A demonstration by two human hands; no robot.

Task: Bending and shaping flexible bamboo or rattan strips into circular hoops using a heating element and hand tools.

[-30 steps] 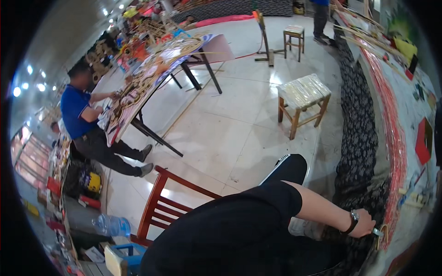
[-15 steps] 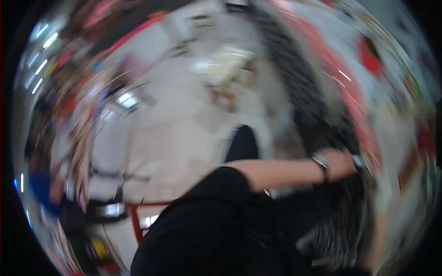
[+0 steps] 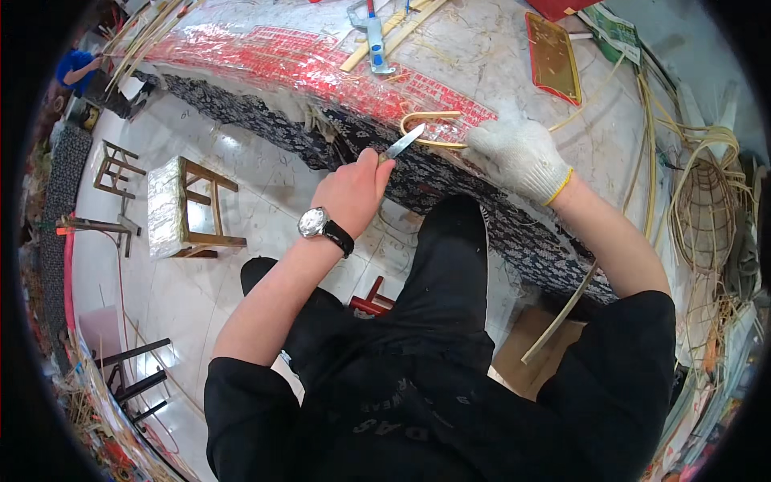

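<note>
My left hand (image 3: 353,189), bare and with a watch at the wrist, is closed round the handle of a knife (image 3: 408,139). The blade points up and right, by the bend of a thin bamboo strip (image 3: 438,115). That strip is folded into a narrow loop at the table's near edge. My right hand (image 3: 518,157) wears a white knitted glove with a yellow cuff and grips the loop's ends. The gloved fingertips are partly hidden. Below my right forearm a pale strip (image 3: 558,317) hangs down; whether it belongs to the loop I cannot tell.
The table (image 3: 482,48) carries a blue-and-grey clamp-like tool (image 3: 375,44), flat bamboo slats (image 3: 418,24) and a gold-and-red tray (image 3: 554,60). Stools (image 3: 165,205) stand on the floor at left. Bundled cane (image 3: 707,193) lies at right. A person in blue (image 3: 76,68) is far left.
The view has swung from the blurred floor to the table. The watch-wearing arm, stretched rightward before, now angles up to the table edge with a knife; the gloved hand has come into view.
</note>
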